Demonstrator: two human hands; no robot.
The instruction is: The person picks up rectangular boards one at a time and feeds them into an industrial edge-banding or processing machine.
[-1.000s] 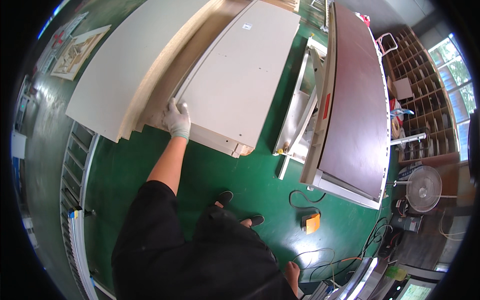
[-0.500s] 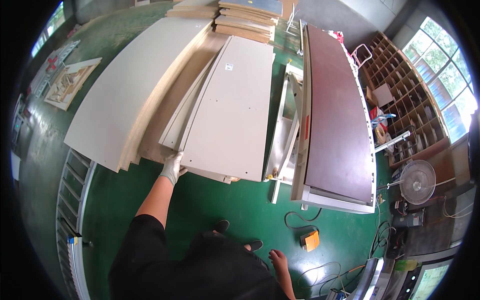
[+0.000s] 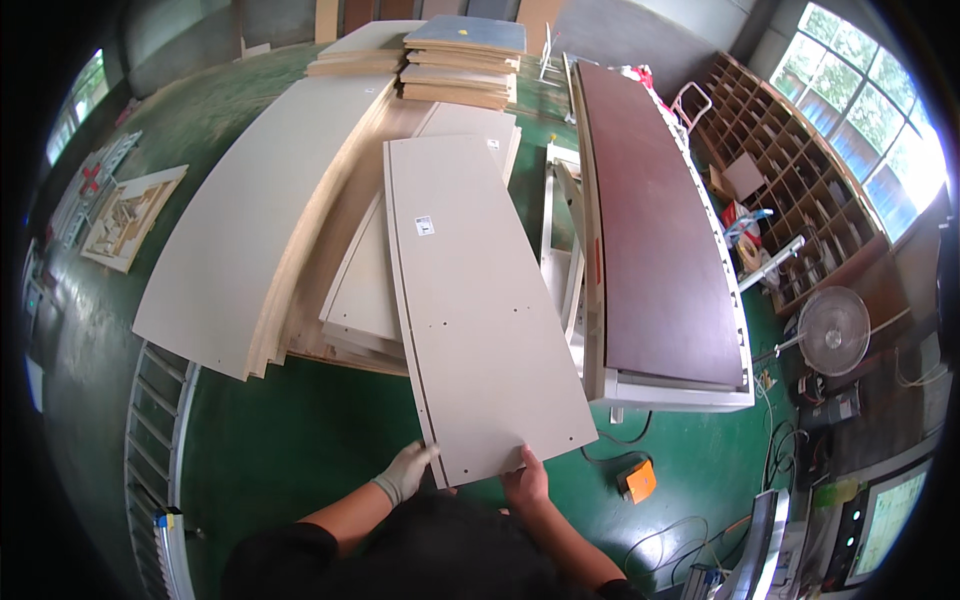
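A long light-grey board [image 3: 475, 270] with small drilled holes and a white label slants toward me, its near end held in both hands. My left hand [image 3: 407, 472], in a pale glove, grips the board's left edge close to the near corner. My bare right hand [image 3: 527, 480] is closed on the near edge, thumb on top and fingers hidden underneath. Beneath and behind it lie more grey boards [image 3: 365, 290], stacked unevenly on a wooden base [image 3: 318, 290]. The board's far end overlaps that stack.
Left is a pile of large grey panels [image 3: 255, 200]; a ladder [image 3: 155, 430] stands below it. A dark red panel [image 3: 655, 220] lies on a metal-framed table at right. An orange-covered pedal [image 3: 638, 482] and cables sit on the floor, with a fan [image 3: 833, 330] farther right.
The top board has been pulled off the stack toward me and turned, its near end swinging right. My right hand has come up from my side and taken hold of its near edge.
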